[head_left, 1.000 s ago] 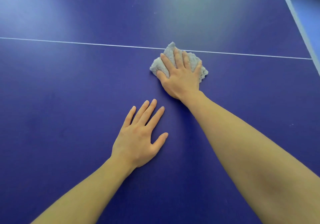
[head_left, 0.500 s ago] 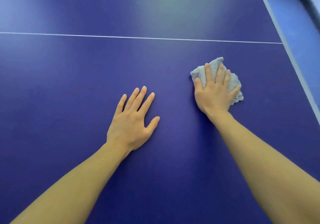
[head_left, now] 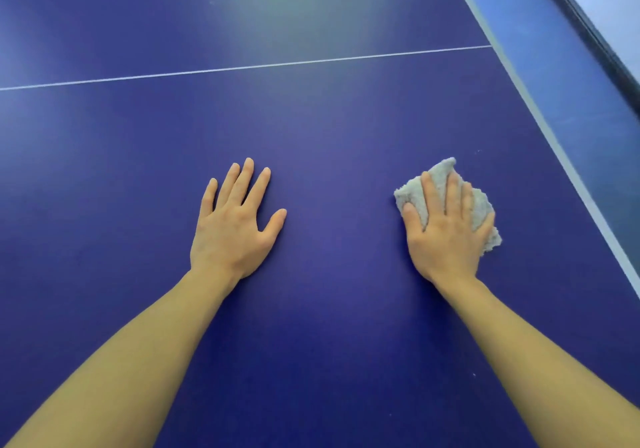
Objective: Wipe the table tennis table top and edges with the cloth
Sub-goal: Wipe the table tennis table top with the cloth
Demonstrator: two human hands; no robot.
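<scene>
Table (head_left: 311,326): under both hands.
Left hand (head_left: 232,229): flat on table, left of centre.
Right hand (head_left: 446,239): right of left hand, well apart, flat on cloth.
Cloth (head_left: 483,206): on table, sticking out far and right of fingers; near right edge (head_left: 554,142), not touching.
Line (head_left: 242,68): across table, beyond both hands.
Floor (head_left: 571,83): right of edge.

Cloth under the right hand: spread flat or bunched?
Bunched. The cloth is a crumpled wad pressed under the right hand, with uneven folds sticking out past the fingers. No flat sheet shows.

Blue table (head_left: 329,118) carries a grey cloth (head_left: 410,194) near its right edge.
</scene>
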